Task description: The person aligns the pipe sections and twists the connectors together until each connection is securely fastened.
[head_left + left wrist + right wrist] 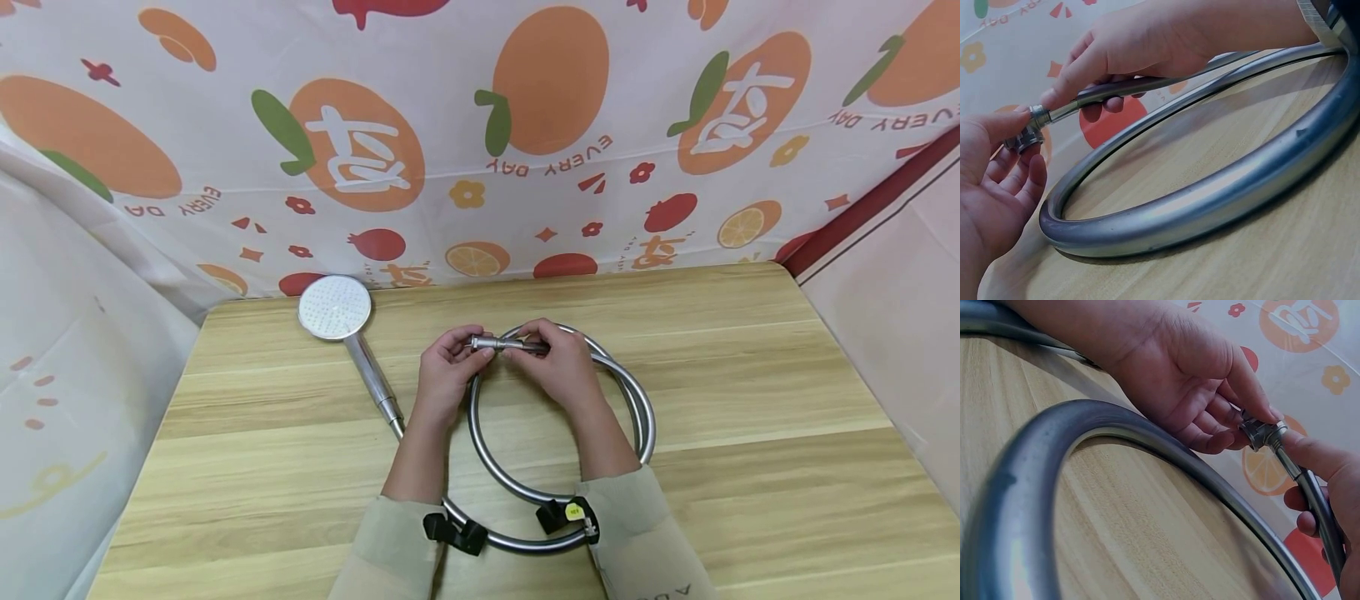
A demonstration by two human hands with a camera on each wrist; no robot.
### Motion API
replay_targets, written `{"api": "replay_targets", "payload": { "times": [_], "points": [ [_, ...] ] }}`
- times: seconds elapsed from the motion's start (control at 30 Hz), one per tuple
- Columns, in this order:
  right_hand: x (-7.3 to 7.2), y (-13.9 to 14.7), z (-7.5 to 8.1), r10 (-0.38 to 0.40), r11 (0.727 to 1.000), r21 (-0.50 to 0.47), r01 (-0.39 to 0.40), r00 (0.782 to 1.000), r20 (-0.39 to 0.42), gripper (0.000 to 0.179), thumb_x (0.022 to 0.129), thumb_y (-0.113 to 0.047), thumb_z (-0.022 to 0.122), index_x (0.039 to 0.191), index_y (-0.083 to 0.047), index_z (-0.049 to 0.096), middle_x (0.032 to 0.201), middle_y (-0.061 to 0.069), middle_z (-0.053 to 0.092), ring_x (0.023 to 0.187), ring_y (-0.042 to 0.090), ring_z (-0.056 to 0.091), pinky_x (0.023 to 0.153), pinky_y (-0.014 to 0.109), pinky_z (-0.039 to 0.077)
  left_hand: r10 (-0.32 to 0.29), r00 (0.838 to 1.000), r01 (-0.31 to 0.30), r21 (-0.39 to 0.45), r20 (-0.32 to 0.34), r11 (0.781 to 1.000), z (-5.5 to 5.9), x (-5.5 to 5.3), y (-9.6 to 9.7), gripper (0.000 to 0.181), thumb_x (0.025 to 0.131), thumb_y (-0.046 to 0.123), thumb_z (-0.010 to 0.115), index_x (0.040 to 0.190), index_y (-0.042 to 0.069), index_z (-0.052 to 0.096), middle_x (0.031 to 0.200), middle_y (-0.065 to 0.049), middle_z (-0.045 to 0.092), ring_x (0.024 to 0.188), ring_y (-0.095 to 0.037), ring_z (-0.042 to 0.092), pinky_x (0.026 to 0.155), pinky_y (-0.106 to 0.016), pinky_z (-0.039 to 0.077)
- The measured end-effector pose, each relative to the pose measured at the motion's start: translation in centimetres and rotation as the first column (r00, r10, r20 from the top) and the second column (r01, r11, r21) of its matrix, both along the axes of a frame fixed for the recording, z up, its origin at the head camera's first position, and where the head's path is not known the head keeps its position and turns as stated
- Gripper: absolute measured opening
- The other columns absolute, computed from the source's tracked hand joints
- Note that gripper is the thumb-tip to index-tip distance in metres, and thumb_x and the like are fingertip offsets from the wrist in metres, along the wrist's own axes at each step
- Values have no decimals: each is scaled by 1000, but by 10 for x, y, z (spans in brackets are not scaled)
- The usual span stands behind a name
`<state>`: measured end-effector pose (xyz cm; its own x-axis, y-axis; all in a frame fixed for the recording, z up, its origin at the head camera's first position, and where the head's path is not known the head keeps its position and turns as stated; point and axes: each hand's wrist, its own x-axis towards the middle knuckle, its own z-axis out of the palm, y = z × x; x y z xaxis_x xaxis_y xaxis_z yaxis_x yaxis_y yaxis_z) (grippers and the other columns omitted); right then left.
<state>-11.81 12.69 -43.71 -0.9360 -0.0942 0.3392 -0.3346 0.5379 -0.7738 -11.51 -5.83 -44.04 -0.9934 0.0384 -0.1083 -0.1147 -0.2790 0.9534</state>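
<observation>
My left hand pinches a small metal connector between thumb and fingers. The connector sits at the free end of a grey shower hose, and its short side branch points down in the left wrist view. Just behind it, my right hand grips the hose end, thumb near a slim bright sleeve. Both hands are close together above the far side of the hose's loop. To the left, the hose's other end joins a silver handheld shower head, lying with its round white face up.
Loops of hose lie around and under both forearms on the wooden table. A fruit-print cloth hangs along the far edge. Black straps circle the sleeves near the hose.
</observation>
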Motion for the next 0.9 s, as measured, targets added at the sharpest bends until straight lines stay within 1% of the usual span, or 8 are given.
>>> {"api": "replay_targets", "payload": {
  "times": [0.2, 0.37, 0.57, 0.77, 0.9],
  "points": [
    [0, 0, 1, -17, 1000, 4, 17, 1000, -7, 15, 93, -31, 69, 97, -16, 69, 75, -7, 69, 64, 9, 57, 63, 27, 47, -4, 1000, 4, 6, -1, 1000, 1, 0, 1, 37, 84, -8, 71, 119, -7, 60, 100, -1, 73, 92, -11, 70, 74, -20, 57],
    [0, 0, 1, -30, 1000, 5, 30, 1000, -4, 12, 96, -27, 65, 98, -15, 69, 76, -6, 69, 64, 9, 55, 62, 27, 46, -3, 1000, 3, -1, -1, 1000, 0, 0, 1, 37, 84, -8, 71, 119, -8, 60, 100, 0, 73, 92, -11, 70, 74, -20, 58],
    [-1, 0, 1, -24, 1000, 2, 24, 1000, 1, 14, 94, -29, 68, 98, -16, 68, 75, -7, 70, 64, 9, 57, 63, 28, 47, -4, 1000, 4, -18, 2, 1000, 0, 0, 1, 36, 84, -7, 71, 118, -6, 61, 103, -3, 73, 93, -12, 70, 75, -21, 58],
    [-1, 1, 0, -8, 1000, -18, 8, 1000, 11, 29, 83, -34, 79, 100, -12, 70, 78, -4, 72, 75, 9, 68, 72, 32, 56, -1, 1000, 1, -8, 4, 1000, 0, 0, 1, 36, 84, -7, 72, 118, -5, 61, 103, -3, 72, 93, -12, 70, 75, -21, 58],
    [-1, 0, 0, -3, 1000, -26, 3, 1000, 13, 34, 80, -33, 82, 101, -10, 70, 80, -2, 73, 79, 11, 70, 76, 35, 57, 0, 1000, 0, 1, 4, 1000, -1, 0, 1, 37, 84, -7, 72, 119, -5, 61, 103, -2, 72, 94, -12, 69, 75, -21, 58]
  ]
}}
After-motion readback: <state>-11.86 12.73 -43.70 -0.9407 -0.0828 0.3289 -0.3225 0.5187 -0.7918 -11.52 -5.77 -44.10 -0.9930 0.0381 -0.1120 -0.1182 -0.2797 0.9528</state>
